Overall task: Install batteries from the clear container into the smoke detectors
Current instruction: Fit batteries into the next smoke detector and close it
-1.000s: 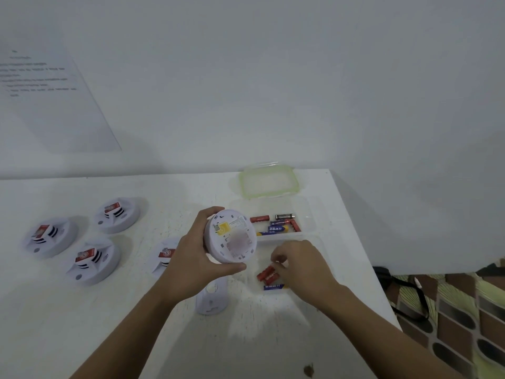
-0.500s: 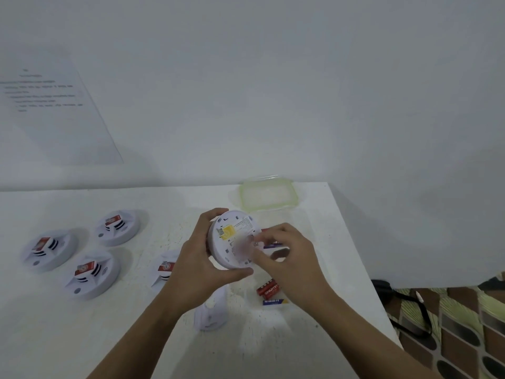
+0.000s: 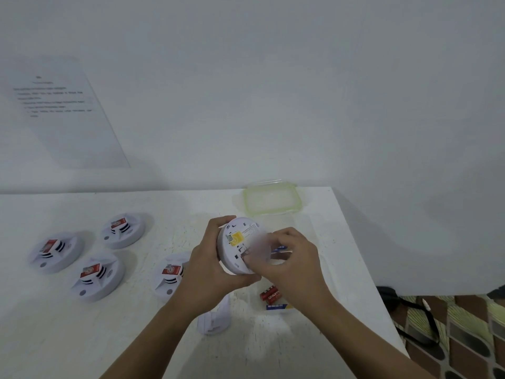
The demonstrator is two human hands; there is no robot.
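My left hand [image 3: 210,265] grips a white round smoke detector [image 3: 240,236] above the table, its back with a yellow label turned toward me. My right hand [image 3: 289,261] has its fingertips at the detector's battery slot and pinches a battery [image 3: 245,252] there; motion blur hides most of it. Under my hands stands the clear container [image 3: 303,222] with a red battery [image 3: 269,294] and a blue battery [image 3: 277,306] in its near end. Another blue battery [image 3: 279,248] shows behind my right hand.
The green-rimmed lid [image 3: 272,199] lies behind the container. Several white detectors with red tags sit face up on the left [image 3: 56,251] [image 3: 123,229] [image 3: 98,276] [image 3: 170,272]. A white cover plate [image 3: 214,321] lies below my left wrist. The table's right edge [image 3: 363,269] is close.
My right hand has lifted out of the container's near end and come up to the back of the detector. My left hand has kept hold of the detector.
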